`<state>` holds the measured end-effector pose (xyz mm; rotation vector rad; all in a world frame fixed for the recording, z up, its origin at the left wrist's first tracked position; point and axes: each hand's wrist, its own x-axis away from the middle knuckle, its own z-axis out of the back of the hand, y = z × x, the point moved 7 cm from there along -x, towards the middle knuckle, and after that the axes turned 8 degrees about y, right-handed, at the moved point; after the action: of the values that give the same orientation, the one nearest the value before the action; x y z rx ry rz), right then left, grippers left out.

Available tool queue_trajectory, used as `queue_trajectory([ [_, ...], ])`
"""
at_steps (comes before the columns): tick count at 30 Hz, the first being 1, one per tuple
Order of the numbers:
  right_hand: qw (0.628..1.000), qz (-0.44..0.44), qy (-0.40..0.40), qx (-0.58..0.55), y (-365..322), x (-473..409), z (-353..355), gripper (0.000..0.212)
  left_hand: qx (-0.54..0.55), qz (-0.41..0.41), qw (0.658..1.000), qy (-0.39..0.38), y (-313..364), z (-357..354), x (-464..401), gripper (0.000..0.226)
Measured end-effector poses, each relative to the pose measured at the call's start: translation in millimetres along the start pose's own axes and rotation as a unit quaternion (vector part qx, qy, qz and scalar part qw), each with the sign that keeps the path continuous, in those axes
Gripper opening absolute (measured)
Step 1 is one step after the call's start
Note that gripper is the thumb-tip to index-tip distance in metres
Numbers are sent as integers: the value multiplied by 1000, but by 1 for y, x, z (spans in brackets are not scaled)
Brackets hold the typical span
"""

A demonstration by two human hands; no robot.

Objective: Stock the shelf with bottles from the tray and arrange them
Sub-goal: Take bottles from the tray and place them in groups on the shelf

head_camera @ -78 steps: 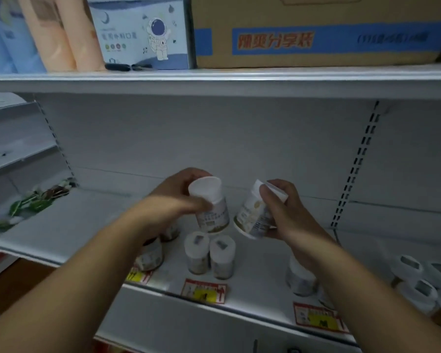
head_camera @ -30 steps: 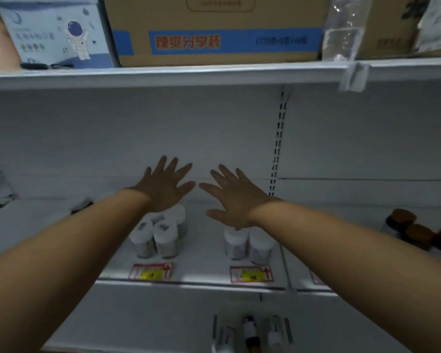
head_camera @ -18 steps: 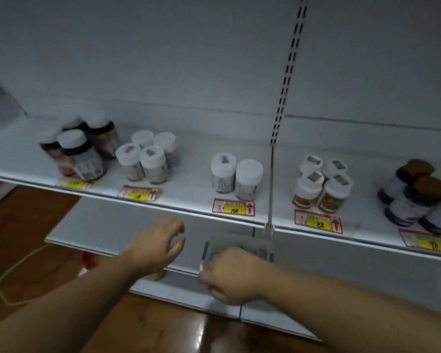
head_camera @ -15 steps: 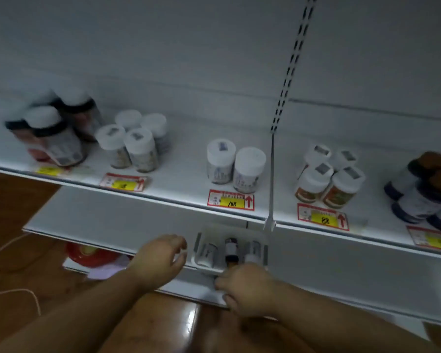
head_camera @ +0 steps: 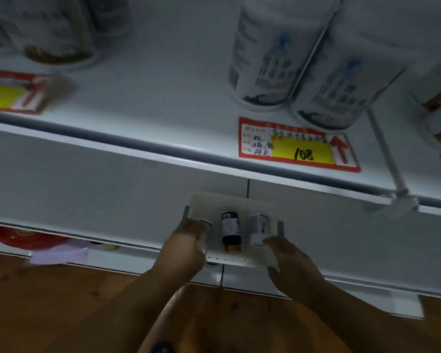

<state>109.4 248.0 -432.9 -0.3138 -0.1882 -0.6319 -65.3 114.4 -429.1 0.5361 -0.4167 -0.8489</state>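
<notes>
I see the white shelf [head_camera: 163, 118] across the upper frame. On it, upper right, two white bottles [head_camera: 267, 59] stand touching, a red-and-yellow price tag [head_camera: 299, 146] marked 108 just before them. Upper left: blurred jars [head_camera: 49, 29], another tag [head_camera: 10, 94]. Lower centre, a white tray [head_camera: 239, 202] sits on a lower shelf [head_camera: 87, 200], wooden floor [head_camera: 61, 314] below.

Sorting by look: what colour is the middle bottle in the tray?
Dark bottle, white label, amber end; head view.

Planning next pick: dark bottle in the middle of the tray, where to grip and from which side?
Grip the dark bottle across its body, coming from above: it lies on its side in the tray, cap end toward the person, with a white bottle close alongside, so side access looks tight.
</notes>
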Motion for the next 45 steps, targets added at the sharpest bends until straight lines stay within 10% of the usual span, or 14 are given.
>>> queue_trajectory([
  [7,987,7,-37,155,13,-70,-25,80,-271,28,954,-126,-6,-60,-49,59],
  [14,955,25,-23,295,13,-93,-53,71,-260,33,960,-97,-11,-75,-66,64],
  [20,972,-12,-25,233,14,-94,-39,76,50,56,992,-104,-2,-57,-48,83],
  [25,981,-68,-56,171,18,-82,-24,52,374,198,906,-37,16,-18,-23,74],
  [39,961,-83,-78,252,1,-85,-45,73,527,263,806,-61,-17,5,15,45],
  [45,989,-119,3,88,-9,-64,-13,67,578,309,755,-29,-12,13,11,34],
])
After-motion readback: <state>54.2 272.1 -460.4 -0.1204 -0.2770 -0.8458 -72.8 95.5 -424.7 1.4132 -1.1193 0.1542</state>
